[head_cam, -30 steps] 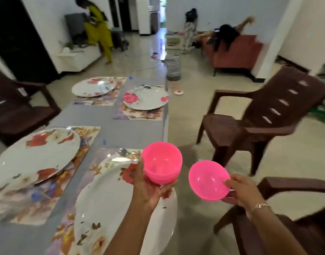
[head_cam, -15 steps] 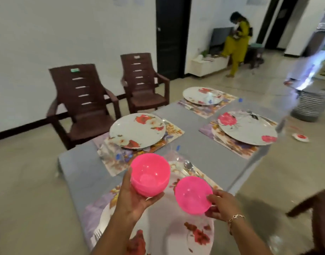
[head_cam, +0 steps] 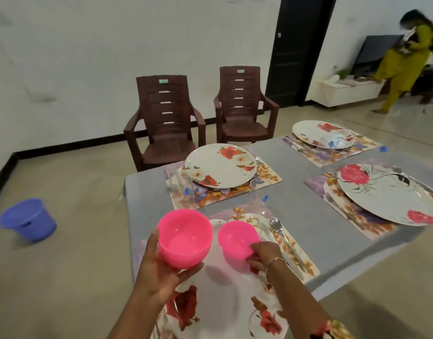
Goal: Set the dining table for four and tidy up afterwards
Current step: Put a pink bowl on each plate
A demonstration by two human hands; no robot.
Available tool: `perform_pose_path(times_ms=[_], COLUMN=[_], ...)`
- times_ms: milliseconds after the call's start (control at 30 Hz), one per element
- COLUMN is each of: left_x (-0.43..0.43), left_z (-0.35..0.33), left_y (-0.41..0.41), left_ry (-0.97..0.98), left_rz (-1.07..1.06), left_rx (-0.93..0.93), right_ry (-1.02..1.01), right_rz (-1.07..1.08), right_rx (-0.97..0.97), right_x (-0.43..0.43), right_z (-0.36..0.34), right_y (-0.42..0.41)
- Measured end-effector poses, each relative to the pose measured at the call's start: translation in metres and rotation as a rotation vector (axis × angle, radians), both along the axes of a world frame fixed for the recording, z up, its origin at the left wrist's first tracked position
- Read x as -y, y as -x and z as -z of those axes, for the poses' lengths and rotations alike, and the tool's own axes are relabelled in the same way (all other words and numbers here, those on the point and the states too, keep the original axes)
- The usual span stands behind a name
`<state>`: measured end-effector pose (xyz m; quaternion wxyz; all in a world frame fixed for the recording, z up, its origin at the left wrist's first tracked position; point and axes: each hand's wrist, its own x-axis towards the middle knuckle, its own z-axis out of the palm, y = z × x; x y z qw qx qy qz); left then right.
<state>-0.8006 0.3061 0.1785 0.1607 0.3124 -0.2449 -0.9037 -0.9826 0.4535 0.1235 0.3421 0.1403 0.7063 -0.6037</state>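
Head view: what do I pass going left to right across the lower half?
Blue bucket, left pink bowl (in the left hand), right pink bowl (in the right hand), spoon, plate with pink flowers.

- We see a plain white wall (head_cam: pixel 88 57) across the upper left, with black skirting along its base.
- Floor (head_cam: pixel 63 253) is pale beige and glossy towards the right edge.
- Two brown plastic armchairs sit side by side at top centre: left chair (head_cam: pixel 164 121), right chair (head_cam: pixel 242 104).
- There's a dark door (head_cam: pixel 298 50) right of the chairs.
- In the upper right we've got a low white cabinet (head_cam: pixel 342 90), a dark screen (head_cam: pixel 377 50) and a person in yellow-green (head_cam: pixel 406 62).
- A blue bucket (head_cam: pixel 27 220) stands on the floor at the left edge.
- A grey table (head_cam: pixel 308 211) fills the lower right.
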Motion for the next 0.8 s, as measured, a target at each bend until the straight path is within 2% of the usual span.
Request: perform_pose_path(times_ms=[133,233,267,400,467,567,800], left_x=[-0.020,-0.042,-0.051,-0.093,-0.117,-0.151,-0.203], left_z=[0.000,-0.002,-0.002,-0.005,-0.008,-0.015,-0.002], left_y=[0.004,0.018,0.025,0.060,0.081,0.111,0.193], left_ry=[-0.001,-0.021,-0.030,-0.069,-0.059,-0.013,0.044], left_rz=[-0.004,0.038,0.061,0.185,0.243,0.315,0.520], left_rx=[0.034,0.037,0.041,0.047,0.064,0.103,0.060], right_ry=[-0.036,-0.271,-0.287,0.014,0.026,-0.152,-0.388], right_rz=[-0.042,-0.178,-0.192,-0.143,-0.146,-0.161,-0.095], right_rx=[0.006,-0.244,-0.349,-0.511,-0.582,-0.701,-0.761], right_x=[-0.007,-0.028,-0.038,-0.077,-0.097,-0.127,-0.190], right_z=[0.001,-0.011,-0.020,-0.067,-0.083,-0.090,-0.082], right_y=[0.004,0.010,0.011,0.004,0.004,0.014,0.073])
